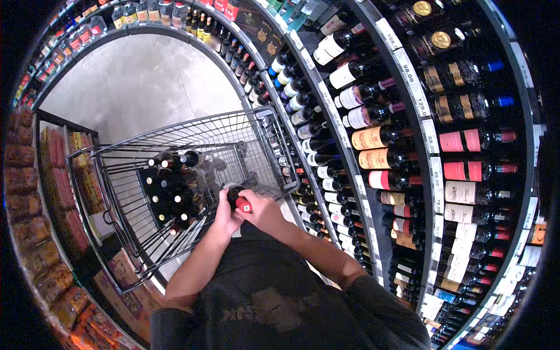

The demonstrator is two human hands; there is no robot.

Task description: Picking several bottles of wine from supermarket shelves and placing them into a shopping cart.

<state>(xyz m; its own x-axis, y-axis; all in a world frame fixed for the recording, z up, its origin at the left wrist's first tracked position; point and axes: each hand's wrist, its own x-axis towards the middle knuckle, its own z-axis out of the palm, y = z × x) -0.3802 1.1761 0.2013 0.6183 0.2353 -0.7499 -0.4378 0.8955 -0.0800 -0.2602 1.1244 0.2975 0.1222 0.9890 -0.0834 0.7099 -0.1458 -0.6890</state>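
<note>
A dark wine bottle with a red capped neck [243, 205] is held upright between both hands, close to my body. My left hand [226, 214] wraps its side, while my right hand [260, 209] grips around the red capsule, on which a small white printed code shows. The bottle's lower part is mostly hidden by the hands. Just beyond stands a black wire shopping cart [192, 124]. Several dark bottles [177, 199] stand in a group inside the cart, to the left of my hands, with their light-coloured tops facing up.
Shelves of wine bottles [369, 138] with price rails [413, 83] curve along the right. Bottles line another shelf [153, 30] at the far end. Packaged goods [33, 245] fill the left side. Pale floor [144, 78] shows beyond the cart.
</note>
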